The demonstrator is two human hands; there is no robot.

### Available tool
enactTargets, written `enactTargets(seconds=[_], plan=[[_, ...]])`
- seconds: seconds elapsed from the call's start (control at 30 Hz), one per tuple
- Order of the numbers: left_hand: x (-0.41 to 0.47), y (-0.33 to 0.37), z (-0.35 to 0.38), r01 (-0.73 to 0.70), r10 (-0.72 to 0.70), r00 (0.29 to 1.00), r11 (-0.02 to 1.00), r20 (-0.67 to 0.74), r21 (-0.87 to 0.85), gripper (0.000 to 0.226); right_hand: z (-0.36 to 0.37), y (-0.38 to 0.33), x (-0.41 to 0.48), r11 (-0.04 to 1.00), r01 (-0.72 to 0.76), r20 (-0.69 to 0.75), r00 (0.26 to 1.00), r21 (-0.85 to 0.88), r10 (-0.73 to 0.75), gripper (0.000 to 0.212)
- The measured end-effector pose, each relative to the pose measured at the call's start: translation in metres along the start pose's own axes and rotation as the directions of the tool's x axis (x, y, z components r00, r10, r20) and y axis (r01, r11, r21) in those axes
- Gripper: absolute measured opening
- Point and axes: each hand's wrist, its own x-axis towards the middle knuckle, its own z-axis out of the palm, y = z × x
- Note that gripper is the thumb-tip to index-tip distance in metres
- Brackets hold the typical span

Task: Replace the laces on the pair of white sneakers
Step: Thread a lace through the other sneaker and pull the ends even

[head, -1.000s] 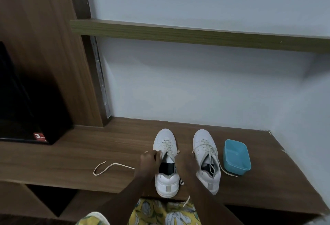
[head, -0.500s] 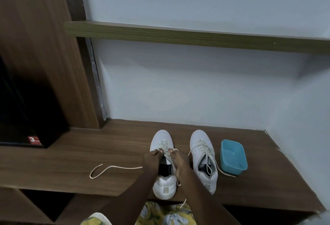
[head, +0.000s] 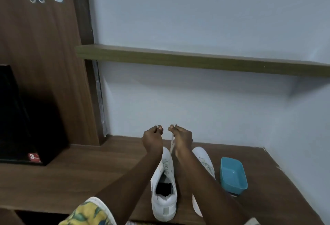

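Two white sneakers stand side by side on the wooden ledge [head: 75,174]. The left sneaker [head: 164,201] lies between my forearms, heel toward me, partly laced. My right forearm covers much of the right sneaker [head: 205,160]. Both hands are raised above the left sneaker's toe. My right hand [head: 182,138] pinches a cream lace [head: 171,144] that runs down to the eyelets. My left hand [head: 152,139] has its fingertips pinched together; what it holds is too small to make out.
A small blue tub [head: 233,174] sits right of the sneakers. A narrow wooden shelf [head: 196,60] crosses the wall above. A wooden panel [head: 44,64] and a dark screen [head: 17,117] stand at the left. The ledge's front edge runs under my arms.
Both hands have risen from the left sneaker's eyelets and pulled the lace up taut. The camera tilted upward. The loose lace seen on the ledge at the left is out of sight.
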Motion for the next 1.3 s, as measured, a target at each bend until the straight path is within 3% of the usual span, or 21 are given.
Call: enactTargets(seconds=[0.33,0.73,1.1,1.3], plan=[[0.019,0.122,0.021,-0.193,0.2,0.978,0.974,0.055,-0.118,0.019,0.026,-0.122,0.008,0.929,0.354,0.046,0.935,-0.106,-0.351,0.016],[0.028,0.181,0.019,-0.313,0.324,0.944,0.938,0.057,-0.152,0.018,0.035,-0.182,0.012,0.835,0.488,0.111,0.873,-0.256,-0.476,0.016],[0.032,0.207,0.018,-0.333,0.347,0.932,0.934,0.103,-0.131,0.015,0.037,-0.211,0.011,0.807,0.546,0.152,0.838,-0.226,-0.524,0.013],[0.031,0.211,0.017,-0.277,0.297,0.947,0.948,0.124,-0.158,0.013,0.038,-0.212,0.012,0.803,0.559,0.148,0.829,-0.207,-0.539,0.01]])
